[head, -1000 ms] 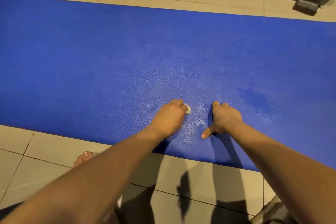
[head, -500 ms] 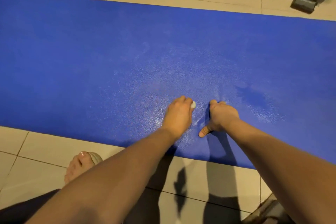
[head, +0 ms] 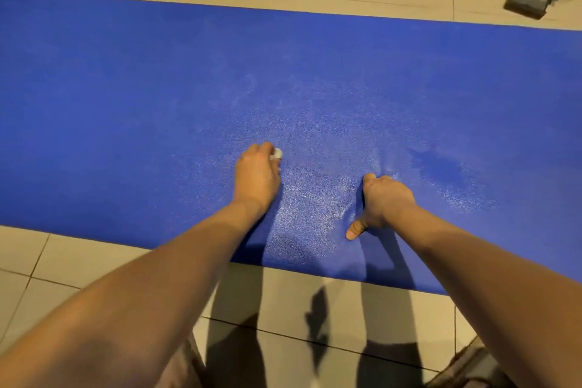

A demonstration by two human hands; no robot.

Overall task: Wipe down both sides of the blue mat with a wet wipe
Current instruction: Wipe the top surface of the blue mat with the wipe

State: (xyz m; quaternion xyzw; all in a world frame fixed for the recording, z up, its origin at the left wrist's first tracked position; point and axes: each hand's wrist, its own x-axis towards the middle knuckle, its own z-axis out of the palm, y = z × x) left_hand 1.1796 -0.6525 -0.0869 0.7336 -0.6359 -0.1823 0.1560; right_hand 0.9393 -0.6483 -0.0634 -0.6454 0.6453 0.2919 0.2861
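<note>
Our left grip (head: 256,176), centre frame, is curled round the balled wet wipe (head: 277,153), pressing it on the blue mat (head: 126,88) stretched across the tiled floor (head: 78,261). Right grip (head: 385,201) beside it: fingers tucked under, thumb out, knuckles on the mat.

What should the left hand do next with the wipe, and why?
Probably slide the left hand and its wet wipe leftward: the blue mat looks dull there, while a wet sheen shows between it and the bracing right hand.
</note>
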